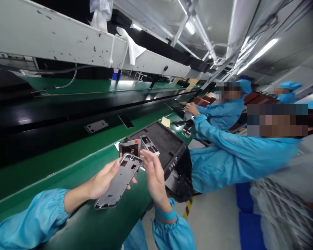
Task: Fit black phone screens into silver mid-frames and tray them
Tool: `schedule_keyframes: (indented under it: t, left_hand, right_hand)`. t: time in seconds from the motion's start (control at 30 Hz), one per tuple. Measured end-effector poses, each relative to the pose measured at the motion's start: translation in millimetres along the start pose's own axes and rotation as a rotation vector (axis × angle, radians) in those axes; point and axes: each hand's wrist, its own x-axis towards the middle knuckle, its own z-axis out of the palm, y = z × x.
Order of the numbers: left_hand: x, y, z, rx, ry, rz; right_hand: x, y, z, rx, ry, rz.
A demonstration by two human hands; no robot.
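Note:
A grey metal phone frame (117, 185) with small cut-outs lies tilted in my left hand (103, 180), the thumb on its near face and fingertips showing past the far edge. My right hand (154, 173) is raised beside the frame's upper end, fingers stretched out and nothing seen in it. Whether its fingertips touch anything is unclear. Just behind the held frame is a phone part with a red sticker (129, 146). Another opened phone part (149, 146) leans on the edge of a black tray (165, 139).
Along the green bench (67, 173) runs a dark conveyor belt (54, 139), carrying a phone frame (96, 126) and a black panel (126, 121). A yellow paper pad (166, 122) sits past the tray. At right, co-workers in blue smocks (224, 152) sit along the bench.

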Motion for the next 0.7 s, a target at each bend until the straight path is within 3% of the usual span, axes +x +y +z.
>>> schedule_keyframes:
  t: [0.13,0.37,0.6,0.7]
  left_hand:
    - [-3.1,2.9,-1.0,0.291,0.0,0.061]
    - [-5.4,-2.1,-9.8,0.857,0.019,0.219]
    - [-2.4,11.7,-8.6,0.974,-0.022,0.221]
    - [0.1,29.0,-24.0,0.873,0.173,0.345]
  right_hand:
    - [14.9,-23.6,-6.2,0.09,-0.13,-0.073]
    - [20.3,-24.8,23.1,0.196,0.003,-0.068]
    - [34.8,-30.2,23.3,0.094,0.096,-0.136]
    - [33.4,-21.5,18.3,0.058,0.127,-0.177]
